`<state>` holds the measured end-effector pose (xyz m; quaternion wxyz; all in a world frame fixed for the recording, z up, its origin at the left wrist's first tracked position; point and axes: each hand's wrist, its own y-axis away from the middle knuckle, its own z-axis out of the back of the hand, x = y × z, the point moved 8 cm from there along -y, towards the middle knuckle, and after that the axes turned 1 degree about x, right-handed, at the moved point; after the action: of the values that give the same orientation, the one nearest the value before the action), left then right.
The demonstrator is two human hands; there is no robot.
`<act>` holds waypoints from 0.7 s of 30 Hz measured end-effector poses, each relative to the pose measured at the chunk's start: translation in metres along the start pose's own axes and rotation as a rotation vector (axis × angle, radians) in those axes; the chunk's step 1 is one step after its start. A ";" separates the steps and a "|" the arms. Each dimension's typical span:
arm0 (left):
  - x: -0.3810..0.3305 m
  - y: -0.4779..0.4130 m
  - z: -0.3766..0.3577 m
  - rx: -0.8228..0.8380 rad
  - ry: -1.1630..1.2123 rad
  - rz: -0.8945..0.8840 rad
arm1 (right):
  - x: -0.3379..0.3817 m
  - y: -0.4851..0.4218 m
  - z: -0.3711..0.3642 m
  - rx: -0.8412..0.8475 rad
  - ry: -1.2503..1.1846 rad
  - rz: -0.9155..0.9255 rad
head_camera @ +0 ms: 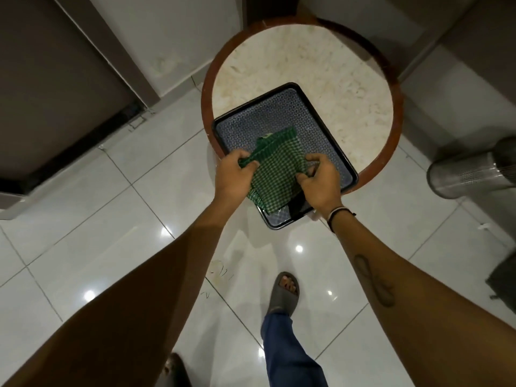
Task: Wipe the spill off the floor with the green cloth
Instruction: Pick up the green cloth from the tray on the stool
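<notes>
head view: left hand [234,174] and right hand [318,180] each pinch 1 edge of cloth [275,174], tray [326,141] beneath; spill [220,272] on floor [111,219] below wrists.

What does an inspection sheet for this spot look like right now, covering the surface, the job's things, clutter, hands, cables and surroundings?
Surface: glossy white tiled floor; faint marks near the foot, possibly the spill.
Job's things: green cloth, checked and folded, held over a blue patterned tray.
Clutter: the tray sits on a round marble-topped table and overhangs its near edge.
Grippers: left hand pinches the cloth's left edge; right hand grips its right edge.
Cables: nothing seen.
Surroundings: perforated metal bin at right, dark panel at left, a sandalled foot on the tiles.
</notes>
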<state>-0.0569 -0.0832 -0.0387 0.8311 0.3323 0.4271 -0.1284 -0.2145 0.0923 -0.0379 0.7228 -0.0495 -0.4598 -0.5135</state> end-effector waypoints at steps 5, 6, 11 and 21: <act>0.029 0.078 0.073 0.009 0.396 0.202 | 0.046 0.093 -0.016 0.111 -0.020 0.061; 0.037 0.094 0.089 0.017 0.430 0.226 | 0.054 0.114 -0.020 0.124 -0.009 0.073; 0.085 0.185 0.179 0.091 0.480 0.263 | 0.087 0.239 -0.058 0.122 -0.172 0.022; 0.233 0.336 0.288 0.288 0.254 0.468 | 0.068 0.429 -0.175 0.285 -0.379 -0.125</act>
<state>0.4310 -0.0068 0.0443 0.7222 0.5498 0.4168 0.0500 0.2339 0.1500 0.0825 0.5900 -0.0137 -0.6572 -0.4687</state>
